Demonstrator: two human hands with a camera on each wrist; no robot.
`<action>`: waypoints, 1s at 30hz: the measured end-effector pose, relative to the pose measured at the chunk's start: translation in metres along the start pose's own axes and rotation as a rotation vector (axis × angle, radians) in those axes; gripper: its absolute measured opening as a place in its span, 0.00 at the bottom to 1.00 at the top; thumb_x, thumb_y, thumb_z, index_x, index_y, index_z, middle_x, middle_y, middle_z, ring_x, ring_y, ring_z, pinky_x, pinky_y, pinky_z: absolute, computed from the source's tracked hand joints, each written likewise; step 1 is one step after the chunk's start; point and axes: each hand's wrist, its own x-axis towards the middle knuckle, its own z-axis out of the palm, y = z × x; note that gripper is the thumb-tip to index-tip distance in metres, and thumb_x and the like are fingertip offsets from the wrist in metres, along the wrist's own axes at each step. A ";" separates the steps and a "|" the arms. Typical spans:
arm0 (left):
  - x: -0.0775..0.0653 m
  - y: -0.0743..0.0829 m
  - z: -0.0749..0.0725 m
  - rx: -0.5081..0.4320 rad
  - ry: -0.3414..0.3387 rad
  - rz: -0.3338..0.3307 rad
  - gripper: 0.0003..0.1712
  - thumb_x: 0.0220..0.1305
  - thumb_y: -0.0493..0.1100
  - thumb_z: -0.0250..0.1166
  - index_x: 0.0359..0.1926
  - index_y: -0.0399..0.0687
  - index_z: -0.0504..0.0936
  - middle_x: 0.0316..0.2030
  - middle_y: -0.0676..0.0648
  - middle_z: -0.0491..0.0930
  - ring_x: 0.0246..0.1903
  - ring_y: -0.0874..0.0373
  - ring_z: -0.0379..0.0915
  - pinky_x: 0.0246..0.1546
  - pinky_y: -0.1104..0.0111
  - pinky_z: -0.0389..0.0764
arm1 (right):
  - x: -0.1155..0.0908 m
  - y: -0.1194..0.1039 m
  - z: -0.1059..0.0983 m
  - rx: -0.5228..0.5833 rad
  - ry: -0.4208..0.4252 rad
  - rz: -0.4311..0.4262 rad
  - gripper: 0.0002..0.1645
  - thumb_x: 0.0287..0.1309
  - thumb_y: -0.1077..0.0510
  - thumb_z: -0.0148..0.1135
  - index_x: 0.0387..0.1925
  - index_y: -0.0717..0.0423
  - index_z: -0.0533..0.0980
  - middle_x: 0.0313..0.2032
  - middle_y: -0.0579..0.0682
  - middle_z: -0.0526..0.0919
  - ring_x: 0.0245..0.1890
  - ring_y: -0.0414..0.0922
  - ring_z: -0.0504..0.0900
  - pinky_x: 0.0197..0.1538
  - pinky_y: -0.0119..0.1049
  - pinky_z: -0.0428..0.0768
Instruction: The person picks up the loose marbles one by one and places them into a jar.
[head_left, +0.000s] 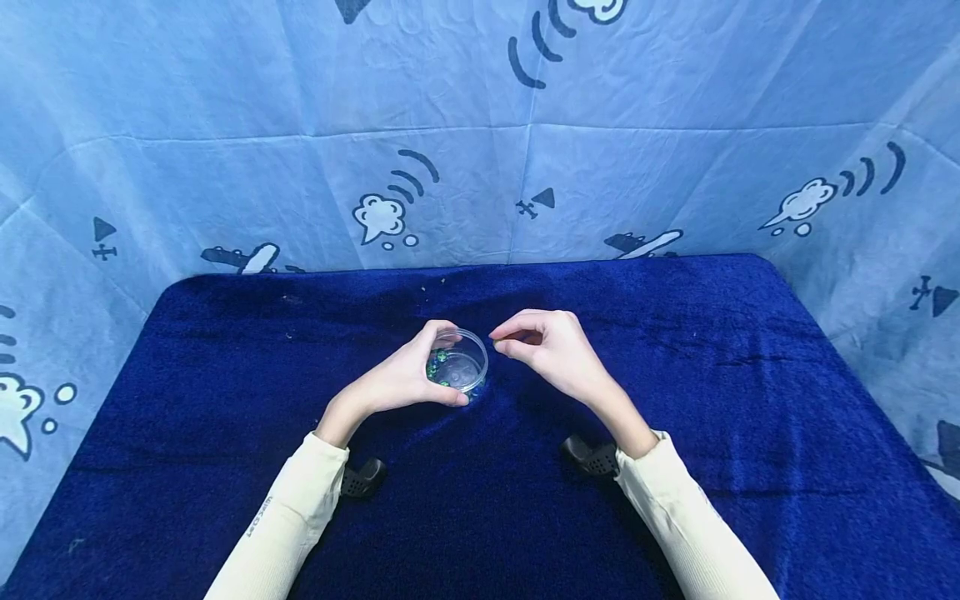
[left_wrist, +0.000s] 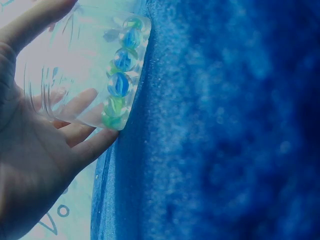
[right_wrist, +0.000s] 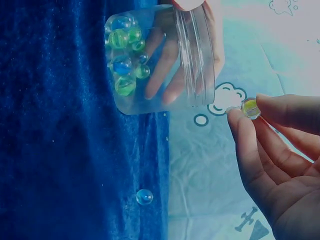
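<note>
My left hand grips a clear plastic jar around its side, thumb on the near side and fingers on the far side. The jar has no lid on. Several glass marbles, blue and green, lie at its bottom. Just right of the jar's rim is my right hand, apart from it. Its thumb and fingertips pinch one clear marble with a yellow swirl, mostly hidden in the head view. In the right wrist view a loose blue marble lies on the dark blue cloth.
A dark blue velvety cloth covers the table. Behind it hangs a light blue patterned curtain. Small pale specks dot the cloth near the far edge. Black devices are worn at both wrists.
</note>
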 end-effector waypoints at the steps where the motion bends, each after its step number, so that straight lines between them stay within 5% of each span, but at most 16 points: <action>1: 0.000 0.000 0.000 0.001 0.000 0.000 0.53 0.49 0.44 0.83 0.70 0.43 0.60 0.69 0.38 0.69 0.70 0.46 0.66 0.72 0.55 0.64 | 0.000 -0.001 0.000 0.002 0.000 -0.003 0.06 0.59 0.66 0.72 0.39 0.60 0.89 0.40 0.48 0.90 0.37 0.42 0.87 0.41 0.38 0.86; 15: 0.000 -0.002 -0.001 -0.003 -0.005 -0.017 0.53 0.51 0.44 0.83 0.71 0.44 0.60 0.70 0.39 0.68 0.71 0.47 0.65 0.72 0.54 0.64 | -0.002 -0.006 0.009 0.027 -0.011 -0.025 0.04 0.61 0.65 0.73 0.38 0.59 0.89 0.37 0.47 0.89 0.38 0.42 0.86 0.43 0.47 0.86; 30: -0.001 0.000 -0.002 0.007 -0.010 -0.019 0.54 0.51 0.46 0.82 0.72 0.44 0.59 0.71 0.39 0.68 0.71 0.47 0.65 0.72 0.53 0.65 | -0.002 -0.007 0.014 0.015 -0.024 -0.038 0.05 0.60 0.66 0.73 0.38 0.57 0.89 0.38 0.46 0.89 0.37 0.41 0.86 0.41 0.39 0.86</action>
